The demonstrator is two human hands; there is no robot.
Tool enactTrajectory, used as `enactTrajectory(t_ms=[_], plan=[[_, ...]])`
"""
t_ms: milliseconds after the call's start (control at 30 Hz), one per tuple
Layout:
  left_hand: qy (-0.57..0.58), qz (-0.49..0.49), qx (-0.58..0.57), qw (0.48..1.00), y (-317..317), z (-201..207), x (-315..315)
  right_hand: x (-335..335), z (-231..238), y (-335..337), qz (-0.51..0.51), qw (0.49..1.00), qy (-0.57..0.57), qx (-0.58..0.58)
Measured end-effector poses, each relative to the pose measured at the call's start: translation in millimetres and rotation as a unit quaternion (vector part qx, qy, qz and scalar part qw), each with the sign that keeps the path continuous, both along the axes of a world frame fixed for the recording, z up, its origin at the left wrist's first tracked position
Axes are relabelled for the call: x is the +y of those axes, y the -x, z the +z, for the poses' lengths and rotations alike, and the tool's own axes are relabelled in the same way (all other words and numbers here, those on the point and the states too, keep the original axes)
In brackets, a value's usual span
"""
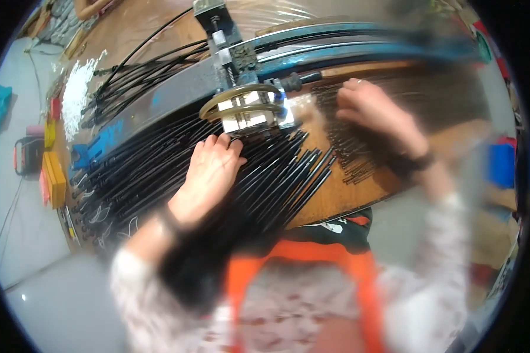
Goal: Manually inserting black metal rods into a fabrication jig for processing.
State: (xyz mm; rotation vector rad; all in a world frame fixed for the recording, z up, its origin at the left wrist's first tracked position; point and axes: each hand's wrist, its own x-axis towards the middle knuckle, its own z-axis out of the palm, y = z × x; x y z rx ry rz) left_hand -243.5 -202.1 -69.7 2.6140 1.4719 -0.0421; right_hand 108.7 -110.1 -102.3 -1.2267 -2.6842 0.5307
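Observation:
My left hand point(209, 167) is at the near side of the bench machine point(247, 112), over a pile of black rods point(153, 153). Its fingers are bent and pressed together at the end of a black rod, just below the machine's bright metal block. My right hand point(374, 109) is raised to the right of the machine, its fingers curled closed. Whatever those fingers hold, if anything, is hidden. Below and beside it lie many thin dark wires point(353, 147) on the wooden tabletop point(318, 200). A curved yellowish tube point(241, 94) loops over the machine's block.
A blue-grey rail point(335, 44) runs to the right behind the machine. Black cables point(153, 59) and a heap of white strips point(76, 97) lie at the far left. A yellow bin point(53, 179) stands beside the table's left edge. A blue box point(502, 166) is at the right.

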Motion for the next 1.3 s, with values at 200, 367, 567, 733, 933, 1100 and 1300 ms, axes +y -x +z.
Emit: enactTrajectory(t_ms=[200, 367, 567, 733, 933, 1100, 1300], plan=[[0.029, 0.084, -0.037, 0.995, 6.3, -8.8, -6.0, -8.9, 1.1, -6.8, -0.074, 0.987, 0.026, 0.138], [-0.012, 0.050, -0.017, 0.999, 7.7, -8.9, -7.1, -16.2, 2.8, 1.6, -0.105, 0.978, 0.063, 0.170], [-0.065, -0.007, 0.084, 0.994, -36.6, -11.5, 2.0, -18.9, 5.6, 1.6, -0.073, 0.994, 0.027, 0.071], [-0.083, -0.030, 0.023, 0.996, -37.2, -26.9, 8.0, -26.4, -2.0, -10.3, -0.072, 0.995, 0.032, 0.066], [-0.172, -0.055, 0.045, 0.983, -42.0, -43.1, 10.2, -32.8, 11.9, -1.9, -0.043, 0.992, 0.078, 0.086], [-0.093, -0.030, -0.086, 0.992, -51.5, -25.1, -2.7, -34.3, 3.4, -1.8, -0.039, 0.996, 0.055, 0.067], [0.086, 0.083, -0.071, 0.990, -79.9, 17.9, -29.6, -49.1, -12.1, 12.2, 0.043, 0.978, -0.009, 0.203]])
